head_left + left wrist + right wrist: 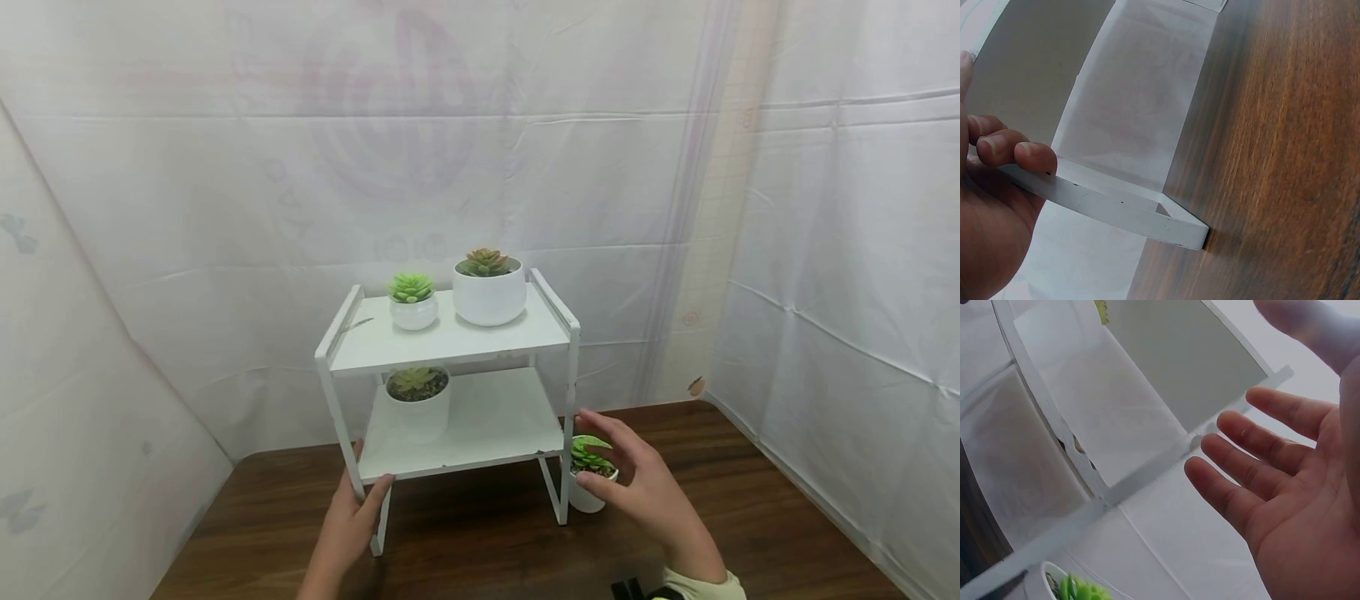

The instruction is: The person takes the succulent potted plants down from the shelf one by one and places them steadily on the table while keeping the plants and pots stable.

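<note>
Left hand [351, 510]: fingers curled round near left leg [341, 425] of white shelf [502, 408].
Right hand [647, 487]: fingers apart, slightly bent, holding nothing, by right-side potted succulent [583, 493].

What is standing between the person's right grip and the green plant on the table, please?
Nothing visible stands between the right grip and the green potted plant; the white shelf's leg is close beside the pot's left side.
</note>
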Demonstrator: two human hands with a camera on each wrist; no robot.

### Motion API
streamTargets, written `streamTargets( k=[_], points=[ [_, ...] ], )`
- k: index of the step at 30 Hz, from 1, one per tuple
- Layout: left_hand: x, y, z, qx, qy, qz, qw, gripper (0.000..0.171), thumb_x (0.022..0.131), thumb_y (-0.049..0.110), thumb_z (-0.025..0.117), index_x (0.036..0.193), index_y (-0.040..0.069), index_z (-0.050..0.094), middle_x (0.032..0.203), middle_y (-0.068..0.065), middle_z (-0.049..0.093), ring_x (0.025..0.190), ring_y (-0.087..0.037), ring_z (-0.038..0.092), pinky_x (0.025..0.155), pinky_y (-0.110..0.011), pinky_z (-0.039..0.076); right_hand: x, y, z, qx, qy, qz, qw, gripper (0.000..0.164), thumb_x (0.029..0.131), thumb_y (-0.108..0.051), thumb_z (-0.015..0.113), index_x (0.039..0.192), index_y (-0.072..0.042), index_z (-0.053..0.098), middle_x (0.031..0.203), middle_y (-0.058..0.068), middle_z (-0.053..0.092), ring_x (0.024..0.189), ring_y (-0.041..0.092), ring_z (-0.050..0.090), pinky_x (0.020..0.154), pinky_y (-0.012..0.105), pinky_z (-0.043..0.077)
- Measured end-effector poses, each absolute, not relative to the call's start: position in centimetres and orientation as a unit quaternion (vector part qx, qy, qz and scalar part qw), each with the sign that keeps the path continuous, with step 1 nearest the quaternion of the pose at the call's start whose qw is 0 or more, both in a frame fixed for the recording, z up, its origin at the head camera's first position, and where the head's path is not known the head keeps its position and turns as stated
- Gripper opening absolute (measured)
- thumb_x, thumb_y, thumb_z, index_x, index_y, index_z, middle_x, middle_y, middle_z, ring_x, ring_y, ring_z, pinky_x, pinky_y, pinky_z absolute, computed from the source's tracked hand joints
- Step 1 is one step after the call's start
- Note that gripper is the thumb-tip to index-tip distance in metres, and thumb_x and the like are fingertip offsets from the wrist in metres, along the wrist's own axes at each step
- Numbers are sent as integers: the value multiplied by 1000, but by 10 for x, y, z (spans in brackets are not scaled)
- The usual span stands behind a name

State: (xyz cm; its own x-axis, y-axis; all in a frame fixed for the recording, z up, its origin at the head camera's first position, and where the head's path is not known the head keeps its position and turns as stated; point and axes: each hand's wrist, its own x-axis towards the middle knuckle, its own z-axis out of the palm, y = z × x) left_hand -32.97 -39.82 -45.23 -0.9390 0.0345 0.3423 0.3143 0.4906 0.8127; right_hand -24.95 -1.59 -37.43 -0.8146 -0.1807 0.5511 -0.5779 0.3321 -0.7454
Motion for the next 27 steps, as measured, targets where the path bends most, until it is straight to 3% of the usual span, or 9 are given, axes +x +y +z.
streamTargets(
  k=[3,7,10,14,16,18,21,25,27],
  points=[
    [-329,-398,-452,-98,-852,-496,138,82,99,43,52,156,5,7,156,-24,28,121,-37,52,89,-47,50,-250,-21,-374,247,-792,530,178,63,89,-7,69,146,-13,42,140,13,50,124,7,54,93,22,52],
    [-329,-398,-452,-94,-848,-505,130,81,99,43,53,156,8,7,154,-22,32,97,-28,56,73,-32,49,-250,-26,-375,252,-793,526,176,62,90,-6,68,145,-19,43,140,11,50,125,12,54,94,22,51],
    [-329,-398,-452,-95,-848,-504,131,82,98,43,53,156,9,7,155,-22,31,99,-28,56,75,-33,49,-250,-28,-375,250,-794,523,179,62,90,-7,68,145,-25,43,140,7,51,127,7,52,96,22,50],
    [-329,-399,-452,-97,-852,-496,138,82,99,44,52,156,6,7,157,-23,27,117,-35,53,89,-45,50,-251,-30,-374,247,-794,525,183,62,91,-7,67,144,-27,43,139,5,51,126,3,51,96,24,51],
    [-329,-399,-451,-93,-851,-499,134,83,98,44,52,156,6,7,155,-23,30,111,-34,57,85,-44,52,-250,-31,-374,244,-793,526,185,62,91,-6,67,144,-27,42,139,5,51,126,4,51,96,25,51],
    [-329,-399,-451,-86,-848,-506,128,83,98,45,53,156,9,7,148,-22,40,93,-29,61,75,-38,53,-249,-32,-372,242,-792,529,186,62,91,-6,66,145,-27,42,139,7,51,125,4,51,97,24,51],
    [-328,-399,-451,-76,-841,-523,116,83,97,44,55,157,12,8,129,-21,53,68,-17,52,58,-28,47,-248,-35,-370,236,-790,535,187,62,92,-7,66,145,-27,42,139,10,51,125,2,51,96,22,50],
    [-328,-398,-451,-74,-834,-535,110,84,96,44,56,157,12,8,119,-21,54,63,-16,50,56,-28,47,-247,-42,-368,236,-786,539,186,61,92,-8,66,145,-27,42,140,11,51,126,3,51,96,26,51],
    [-329,-398,-450,-79,-837,-529,116,84,96,44,56,157,11,8,130,-21,52,70,-16,52,59,-27,48,-248,-47,-368,234,-785,544,182,61,92,-9,66,145,-28,42,140,8,51,126,5,52,96,26,51]
  ],
)
